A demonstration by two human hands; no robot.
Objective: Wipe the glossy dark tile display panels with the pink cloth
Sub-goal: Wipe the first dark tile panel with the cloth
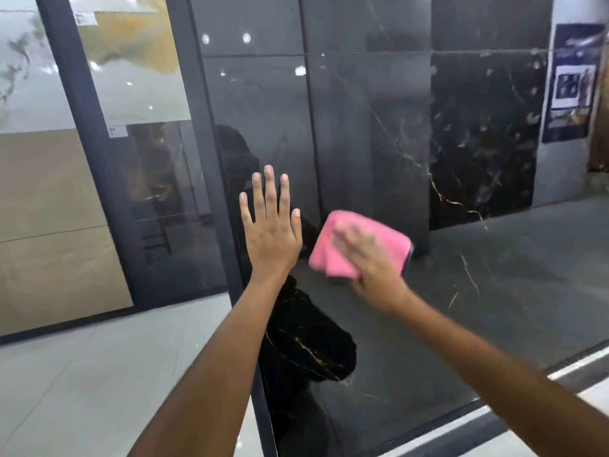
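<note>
Dark tile panel: large, rigid, upright, set in a dark metal frame. Likely heavy and brittle at the edges; not to be gripped, only braced flat-handed. Glossy and probably slick under bare skin. Near-black with thin gold veining and strong reflections of ceiling lights and floor; seam lines dividing it into sections.

Pink cloth: soft, light, folded into a thick pad, lying against the panel at mid-height, just right of the bracing hand. Best held under a flat palm, pressure spread across the fold so no corner trails. Plush, evenly pink, a darker edge showing at its right side.

Left hand: fingers straight and spread, palm flat against the panel near the frame.

Right hand: motion-blurred; laid over the cloth, pressing it to the panel; exact finger curl not discernible.
</note>
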